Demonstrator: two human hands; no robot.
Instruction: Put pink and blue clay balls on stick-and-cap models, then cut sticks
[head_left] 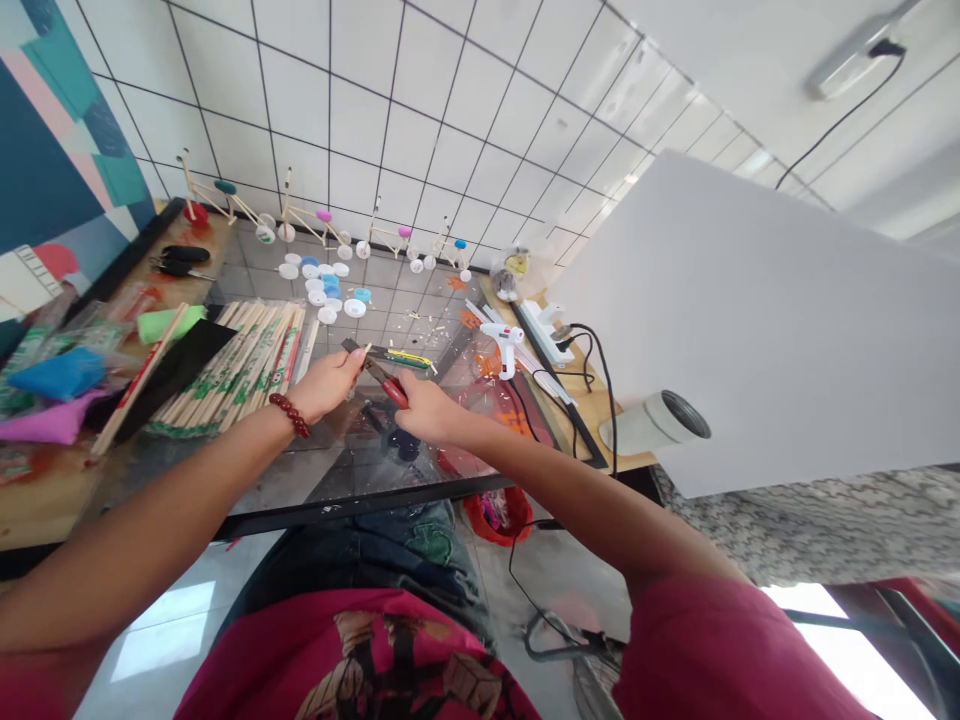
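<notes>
The right hand (426, 408) has a closed grip on red-handled pliers (388, 386), held just above the glass bench top (285, 470). The left hand (326, 385), wearing a beaded bracelet (289, 414), pinches their dark end. Beyond are one white glue gun (502, 342) and four stick-built model bicycles (315, 222) before a white tile wall (330, 100).

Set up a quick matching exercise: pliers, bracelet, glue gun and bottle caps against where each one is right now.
Things:
1. pliers
2. bracelet
3. glue gun
4. bottle caps

Places:
A. to the right of the right hand
B. clustered beyond the pliers
C. gripped in the right hand
D. around the left wrist

Pairs: 1-C, 2-D, 3-A, 4-B
</notes>
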